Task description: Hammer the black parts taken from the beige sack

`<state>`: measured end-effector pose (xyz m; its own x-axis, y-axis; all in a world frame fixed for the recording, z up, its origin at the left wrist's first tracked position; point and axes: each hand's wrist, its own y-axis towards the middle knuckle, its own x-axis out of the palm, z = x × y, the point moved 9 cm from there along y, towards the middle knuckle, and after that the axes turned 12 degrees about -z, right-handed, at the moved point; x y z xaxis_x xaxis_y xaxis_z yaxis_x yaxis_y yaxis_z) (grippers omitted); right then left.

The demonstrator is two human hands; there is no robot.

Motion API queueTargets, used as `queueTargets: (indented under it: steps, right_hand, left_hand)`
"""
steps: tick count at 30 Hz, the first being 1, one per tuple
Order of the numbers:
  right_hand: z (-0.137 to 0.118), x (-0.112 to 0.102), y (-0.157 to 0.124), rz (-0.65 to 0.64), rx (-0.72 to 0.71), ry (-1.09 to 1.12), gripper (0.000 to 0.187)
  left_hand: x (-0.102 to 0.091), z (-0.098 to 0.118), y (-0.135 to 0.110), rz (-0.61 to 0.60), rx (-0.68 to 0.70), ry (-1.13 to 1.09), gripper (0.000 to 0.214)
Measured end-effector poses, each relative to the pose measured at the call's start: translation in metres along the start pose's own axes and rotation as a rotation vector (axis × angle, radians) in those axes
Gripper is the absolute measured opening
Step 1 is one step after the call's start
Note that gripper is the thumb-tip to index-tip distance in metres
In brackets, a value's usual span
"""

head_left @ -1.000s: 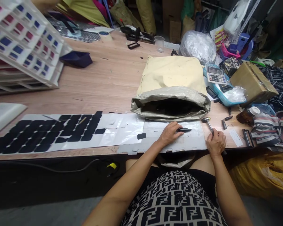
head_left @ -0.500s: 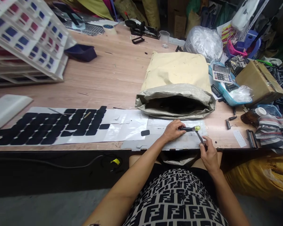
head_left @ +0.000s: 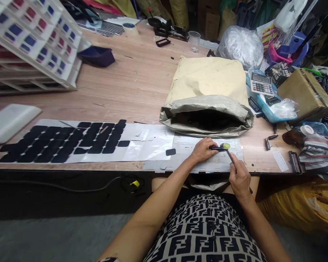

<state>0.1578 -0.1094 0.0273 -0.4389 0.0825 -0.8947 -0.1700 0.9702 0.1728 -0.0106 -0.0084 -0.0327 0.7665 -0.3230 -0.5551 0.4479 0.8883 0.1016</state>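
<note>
My left hand [head_left: 203, 150] rests on the grey sheet [head_left: 199, 165] at the table's front edge, fingers closed on a small black part [head_left: 215, 148]. What kind of part it is, I cannot make out. In my right hand [head_left: 240, 176] is a small hammer [head_left: 225, 146] with a yellow-green face on its head and a dark handle. The hammer's head is at the right end of the black part; whether they touch is unclear. A single black rounded pad [head_left: 170, 151] lies left of my left hand. Farther left, rows of similar black pads [head_left: 45, 145] cover a white sheet [head_left: 153, 145].
An open-mouthed woven sack [head_left: 207, 78] lies just beyond my hands. To the right are a calculator [head_left: 261, 83] on a blue basket, a cardboard box [head_left: 307, 92] and a brown jar [head_left: 293, 136]. A white rack [head_left: 30, 47] and a dark purple tray [head_left: 97, 56] occupy the left.
My right hand has shifted slightly up and left, and the hammer's head now overlaps the end of the black part. The whole view has shifted a little. My left hand keeps its grip.
</note>
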Motion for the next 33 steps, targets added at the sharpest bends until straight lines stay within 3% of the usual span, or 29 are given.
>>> queueTargets:
  steps: [4,7,13,17,21,24,26,29,31,33]
  right_hand:
    - [-0.01,0.009,0.003,-0.075,0.003,-0.034,0.047]
    - [-0.003,0.008,0.006,-0.105,0.058,-0.068,0.047]
    - [0.063,-0.027,0.02,0.098,0.243,-0.21,0.046]
    - [0.104,-0.031,0.03,0.136,0.317,-0.345,0.043]
    - [0.112,-0.025,0.032,0.188,0.333,-0.402,0.042]
    - [0.112,-0.021,0.031,0.199,0.338,-0.385,0.044]
    - [0.113,-0.019,0.031,0.183,0.333,-0.372,0.046]
    - [0.114,-0.019,0.032,0.172,0.337,-0.368,0.048]
    - [0.114,-0.019,0.032,0.178,0.343,-0.369,0.049]
    - [0.113,-0.02,0.032,0.182,0.341,-0.37,0.049]
  left_hand:
    - [0.0,0.0,0.001,0.0,0.008,0.0,0.012]
    - [0.0,-0.001,0.001,-0.011,0.006,0.005,0.012]
    - [0.001,-0.001,0.0,-0.01,-0.014,0.017,0.014]
    - [0.001,0.0,0.001,-0.024,-0.017,0.034,0.014]
    - [-0.004,0.007,0.001,-0.021,0.014,0.045,0.012]
    - [-0.004,0.025,-0.018,-0.012,0.1,-0.019,0.014]
    - [0.011,0.039,-0.044,-0.099,0.149,-0.088,0.018]
    - [0.052,0.052,-0.094,-0.342,0.175,-0.165,0.023]
    - [0.076,0.043,-0.122,-0.421,0.111,-0.192,0.025]
    - [0.091,0.015,-0.138,-0.405,-0.054,-0.209,0.025]
